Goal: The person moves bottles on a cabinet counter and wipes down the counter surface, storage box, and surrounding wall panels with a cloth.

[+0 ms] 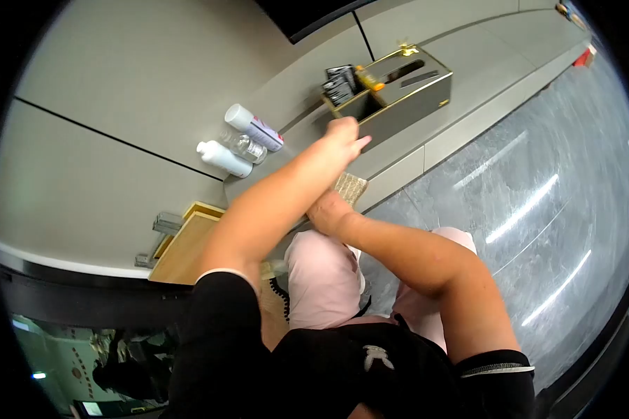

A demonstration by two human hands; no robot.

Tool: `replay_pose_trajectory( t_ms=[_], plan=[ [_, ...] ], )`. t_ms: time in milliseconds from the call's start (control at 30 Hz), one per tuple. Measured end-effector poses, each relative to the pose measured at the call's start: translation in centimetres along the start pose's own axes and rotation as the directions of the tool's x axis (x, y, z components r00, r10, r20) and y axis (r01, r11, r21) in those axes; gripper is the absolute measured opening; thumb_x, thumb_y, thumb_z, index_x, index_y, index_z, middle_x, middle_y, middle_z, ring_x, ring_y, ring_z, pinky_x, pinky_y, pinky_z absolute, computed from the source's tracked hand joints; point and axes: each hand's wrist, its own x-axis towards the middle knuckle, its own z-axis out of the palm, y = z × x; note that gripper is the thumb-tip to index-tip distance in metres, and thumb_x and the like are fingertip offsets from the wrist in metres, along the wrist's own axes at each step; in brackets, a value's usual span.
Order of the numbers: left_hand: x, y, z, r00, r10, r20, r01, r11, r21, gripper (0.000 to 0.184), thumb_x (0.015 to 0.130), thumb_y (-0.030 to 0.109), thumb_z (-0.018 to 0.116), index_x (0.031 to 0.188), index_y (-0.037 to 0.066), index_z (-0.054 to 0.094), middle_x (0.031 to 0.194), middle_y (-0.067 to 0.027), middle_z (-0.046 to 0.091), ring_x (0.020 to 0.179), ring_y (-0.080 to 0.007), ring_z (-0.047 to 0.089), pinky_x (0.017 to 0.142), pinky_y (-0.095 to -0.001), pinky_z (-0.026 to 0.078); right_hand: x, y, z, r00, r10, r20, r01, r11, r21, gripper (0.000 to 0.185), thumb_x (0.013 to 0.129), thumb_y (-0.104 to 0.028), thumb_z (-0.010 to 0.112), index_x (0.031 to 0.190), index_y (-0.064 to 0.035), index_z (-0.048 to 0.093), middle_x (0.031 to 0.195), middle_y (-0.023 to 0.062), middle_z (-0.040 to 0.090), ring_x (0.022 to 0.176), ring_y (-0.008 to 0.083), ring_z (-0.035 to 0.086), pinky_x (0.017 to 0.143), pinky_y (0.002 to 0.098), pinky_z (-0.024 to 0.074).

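Observation:
My left hand (344, 133) reaches over the ledge, close to the near end of a dark grey organizer box (416, 101) with gold edges. Its fingers look curled, slightly blurred, with one digit sticking out to the right; whatever they may hold is hidden. Lower down, my right hand (328, 211) sits partly behind my left forearm, its fingers out of sight. Right by it, at the ledge's edge, is a beige textured cloth-like piece (350, 188); I cannot tell whether the hand grips it. Black packets (340, 85) and a yellow tube (369, 78) stand in the box.
Left on the ledge are a white spray can (254, 127), a clear bottle (249, 149) and a white bottle (223, 158). An open wooden drawer (186, 248) juts out below them. Grey marble floor (517, 202) lies to the right. A dark screen (311, 15) hangs above.

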Motion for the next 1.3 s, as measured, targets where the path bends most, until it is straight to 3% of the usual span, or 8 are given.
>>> replay_pose_trajectory(
  t_ms=[167, 300, 500, 667, 800, 1000, 1267, 1300],
  plan=[
    [-3.2, 1.6, 7.2, 0.994, -0.069, -0.082, 0.076, 0.993, 0.086, 0.038, 0.097, 0.020, 0.050, 0.129, 0.002, 0.042, 0.138, -0.0096, 0.040, 0.124, -0.0225, 0.041, 0.101, -0.0468, 0.044, -1.3, 2.6, -4.8, 0.998, 0.001, -0.070, 0.029, 0.904, 0.427, 0.056, 0.090, -0.033, 0.050, 0.139, -0.0079, 0.043, 0.147, 0.0107, 0.038, 0.139, 0.0266, 0.029, 0.115, 0.0406, 0.0178],
    [1.0, -1.7, 5.1, 0.917, 0.048, 0.397, -0.040, 0.999, -0.028, 0.048, 0.098, 0.023, 0.050, 0.140, 0.008, 0.033, 0.142, -0.0056, 0.040, 0.130, -0.0234, 0.036, 0.111, -0.0432, 0.027, -1.8, 4.3, -4.4, 0.997, 0.056, 0.060, -0.081, 0.788, 0.610, 0.061, 0.088, -0.041, 0.051, 0.139, -0.0077, 0.043, 0.149, 0.0104, 0.036, 0.140, 0.0278, 0.027, 0.115, 0.0400, 0.0179],
    [-1.3, -1.6, 7.5, 0.940, 0.319, 0.122, -0.322, 0.947, 0.002, 0.038, 0.099, 0.024, 0.044, 0.133, 0.007, 0.043, 0.129, -0.0065, 0.049, 0.119, -0.0202, 0.045, 0.102, -0.0370, 0.036, -0.7, 5.8, 1.3, 0.920, 0.105, -0.378, -0.022, 0.976, 0.217, 0.053, 0.092, -0.035, 0.048, 0.136, -0.0047, 0.042, 0.144, 0.0176, 0.036, 0.135, 0.0336, 0.033, 0.110, 0.0443, 0.0263],
    [-15.3, -5.0, 0.5, 0.442, 0.644, 0.624, -0.690, 0.689, -0.223, 0.017, 0.091, 0.018, 0.049, 0.078, 0.008, 0.052, 0.072, -0.0015, 0.057, 0.059, -0.0105, 0.048, 0.055, -0.0248, 0.040, -0.1, 6.4, -3.0, 0.881, 0.256, -0.399, -0.183, 0.960, 0.212, 0.048, 0.086, -0.024, 0.060, 0.127, -0.0040, 0.048, 0.127, 0.0172, 0.051, 0.120, 0.0331, 0.049, 0.100, 0.0430, 0.0400],
    [-20.0, -7.6, -5.6, 0.114, -0.663, 0.740, -0.725, 0.454, 0.518, 0.018, 0.080, 0.019, 0.060, 0.072, 0.003, 0.065, 0.069, -0.0097, 0.063, 0.065, -0.0193, 0.060, 0.061, -0.0386, 0.047, 0.6, 10.4, -3.7, 0.852, 0.433, -0.296, -0.344, 0.887, 0.308, 0.028, 0.081, -0.023, 0.066, 0.100, -0.0047, 0.057, 0.113, 0.0181, 0.056, 0.111, 0.0348, 0.053, 0.095, 0.0412, 0.0437],
    [-18.8, -20.2, -8.7, 0.480, -0.654, 0.585, -0.875, -0.407, 0.264, 0.027, 0.080, 0.030, 0.067, 0.100, 0.014, 0.074, 0.096, -0.0099, 0.070, 0.094, -0.0258, 0.064, 0.078, -0.0445, 0.049, 2.7, 9.8, -2.2, 0.823, 0.416, -0.387, -0.423, 0.903, 0.071, 0.043, 0.089, -0.030, 0.056, 0.121, -0.0003, 0.055, 0.132, 0.0192, 0.050, 0.127, 0.0381, 0.042, 0.108, 0.0474, 0.0309],
    [-14.7, -33.3, -5.9, 0.591, -0.539, 0.600, -0.802, -0.308, 0.512, 0.046, 0.081, 0.037, 0.061, 0.122, 0.015, 0.062, 0.126, -0.0072, 0.060, 0.115, -0.0283, 0.056, 0.092, -0.0487, 0.042, 7.0, -1.2, -1.4, 0.982, -0.013, -0.187, 0.042, 0.987, 0.155, 0.053, 0.095, -0.032, 0.047, 0.136, 0.0011, 0.041, 0.142, 0.0204, 0.040, 0.135, 0.0359, 0.033, 0.112, 0.0443, 0.0255],
    [-14.7, -32.8, -5.7, 0.580, -0.570, 0.582, -0.808, -0.316, 0.497, 0.048, 0.082, 0.038, 0.060, 0.124, 0.015, 0.060, 0.129, -0.0065, 0.058, 0.117, -0.0277, 0.054, 0.094, -0.0486, 0.041, 8.5, -1.1, -2.4, 0.956, 0.267, -0.122, -0.145, 0.789, 0.597, 0.056, 0.092, -0.031, 0.054, 0.137, 0.0013, 0.040, 0.141, 0.0205, 0.041, 0.133, 0.0356, 0.036, 0.110, 0.0426, 0.0284]
  ],
)
